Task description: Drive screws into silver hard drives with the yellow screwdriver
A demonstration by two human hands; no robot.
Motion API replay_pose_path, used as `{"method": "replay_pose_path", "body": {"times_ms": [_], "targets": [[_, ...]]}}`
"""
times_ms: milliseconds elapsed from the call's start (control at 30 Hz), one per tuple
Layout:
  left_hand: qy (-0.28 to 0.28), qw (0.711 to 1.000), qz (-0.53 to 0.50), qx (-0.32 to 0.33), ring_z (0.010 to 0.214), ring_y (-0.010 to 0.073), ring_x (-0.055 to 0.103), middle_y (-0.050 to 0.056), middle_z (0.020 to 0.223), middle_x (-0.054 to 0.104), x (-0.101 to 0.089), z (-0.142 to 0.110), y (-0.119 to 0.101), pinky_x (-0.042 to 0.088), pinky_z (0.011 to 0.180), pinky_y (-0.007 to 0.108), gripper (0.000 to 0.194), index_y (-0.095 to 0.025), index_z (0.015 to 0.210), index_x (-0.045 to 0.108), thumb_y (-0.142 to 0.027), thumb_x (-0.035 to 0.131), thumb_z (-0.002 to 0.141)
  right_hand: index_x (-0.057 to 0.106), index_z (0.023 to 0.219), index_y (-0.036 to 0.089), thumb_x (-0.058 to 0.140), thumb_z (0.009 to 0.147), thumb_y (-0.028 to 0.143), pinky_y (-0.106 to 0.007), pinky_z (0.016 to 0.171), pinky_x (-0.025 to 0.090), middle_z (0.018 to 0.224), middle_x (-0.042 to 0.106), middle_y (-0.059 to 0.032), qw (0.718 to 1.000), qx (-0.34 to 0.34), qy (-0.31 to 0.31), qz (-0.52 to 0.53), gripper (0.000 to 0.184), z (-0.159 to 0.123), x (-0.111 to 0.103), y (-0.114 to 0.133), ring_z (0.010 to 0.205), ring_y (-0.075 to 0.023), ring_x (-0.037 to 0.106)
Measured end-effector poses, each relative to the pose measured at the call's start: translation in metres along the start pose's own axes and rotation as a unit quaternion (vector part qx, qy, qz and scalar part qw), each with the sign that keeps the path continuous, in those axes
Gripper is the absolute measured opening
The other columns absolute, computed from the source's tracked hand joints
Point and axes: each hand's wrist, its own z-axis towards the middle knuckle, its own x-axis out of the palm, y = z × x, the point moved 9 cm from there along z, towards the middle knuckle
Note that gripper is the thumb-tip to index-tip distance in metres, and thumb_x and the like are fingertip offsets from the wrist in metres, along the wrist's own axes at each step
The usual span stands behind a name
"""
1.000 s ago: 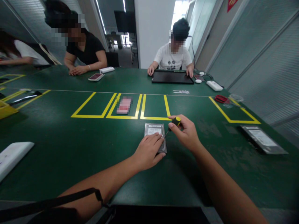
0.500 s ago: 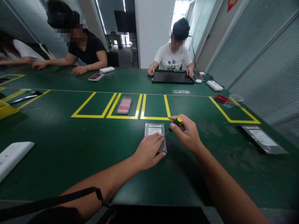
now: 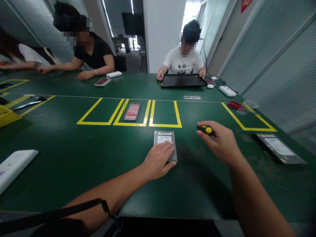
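A silver hard drive (image 3: 164, 134) with a white label lies flat on the green table. My left hand (image 3: 159, 158) rests on top of it, fingers stretched across the label and thumb by its near right corner. The lower left of the drive is hidden under that hand. To the right and apart from the drive, my right hand (image 3: 219, 140) is closed round a screwdriver (image 3: 205, 129) with a black and yellow handle. The screwdriver's shaft cannot be made out.
Another drive-like unit (image 3: 278, 148) lies at the right. Red-handled scissors (image 3: 235, 105) are beyond it. Yellow tape (image 3: 165, 125) marks rectangles, one around a pink-red blurred item (image 3: 132, 112). A white device (image 3: 18, 166) sits at left. Across the table, a person holds a black panel (image 3: 182, 80).
My right hand has moved right, lifting the screwdriver away from the drive; its handle now lies more level. My left hand stays on the drive. The co-worker's black panel has tilted slightly.
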Motion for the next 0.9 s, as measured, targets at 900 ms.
{"method": "replay_pose_path", "body": {"times_ms": [900], "targets": [[0.012, 1.0, 0.008, 0.015, 0.141, 0.0284, 0.044, 0.012, 0.148, 0.052, 0.004, 0.003, -0.002, 0.034, 0.116, 0.046, 0.057, -0.014, 0.139, 0.051, -0.046, 0.06, 0.092, 0.067, 0.122, 0.012, 0.038, 0.086, 0.002, -0.038, 0.087, 0.056, 0.129, 0.058, -0.0181, 0.911, -0.146, 0.201, -0.33, 0.048, -0.093, 0.046, -0.069, 0.107, -0.0261, 0.064]]}}
